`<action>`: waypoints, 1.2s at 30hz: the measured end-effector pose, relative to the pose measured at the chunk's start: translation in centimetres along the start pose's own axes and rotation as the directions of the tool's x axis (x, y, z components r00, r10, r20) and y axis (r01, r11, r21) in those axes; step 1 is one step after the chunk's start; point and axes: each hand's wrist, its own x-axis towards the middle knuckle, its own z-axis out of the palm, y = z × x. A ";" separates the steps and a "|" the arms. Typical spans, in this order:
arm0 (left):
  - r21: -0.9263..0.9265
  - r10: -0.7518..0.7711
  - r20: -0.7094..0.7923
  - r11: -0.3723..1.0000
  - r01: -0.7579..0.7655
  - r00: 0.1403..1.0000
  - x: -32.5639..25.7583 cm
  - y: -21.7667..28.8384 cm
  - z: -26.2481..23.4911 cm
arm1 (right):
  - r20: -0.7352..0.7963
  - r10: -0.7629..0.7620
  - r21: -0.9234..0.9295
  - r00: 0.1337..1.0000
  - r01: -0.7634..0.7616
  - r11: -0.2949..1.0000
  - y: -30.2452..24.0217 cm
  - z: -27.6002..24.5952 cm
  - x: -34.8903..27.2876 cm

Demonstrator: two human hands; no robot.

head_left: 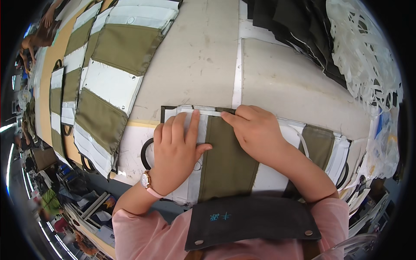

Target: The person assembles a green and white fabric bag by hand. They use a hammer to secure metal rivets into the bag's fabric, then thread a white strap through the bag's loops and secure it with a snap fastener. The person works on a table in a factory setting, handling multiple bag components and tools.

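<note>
Pressing fabric panel [225,160] on worktable [195,65]

Two hands – left hand [177,149], right hand [255,132] – one wristwatch [146,180], one olive-and-white fabric piece [225,160] underneath.

Clearly a garment or bag-sewing workshop: long beige cutting table [203,56] lined along its left edge with stacked olive-and-white cut fabric panels [108,78], dark fabric pieces [294,21] and white offcut scraps [364,52] heaped at far right corner.
</note>
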 end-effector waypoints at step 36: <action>0.005 0.082 0.122 0.997 -0.083 0.989 1.3 2.2 -0.6 | -0.045 0.068 -0.002 0.997 -0.068 0.998 2.0 -3.2 -4.1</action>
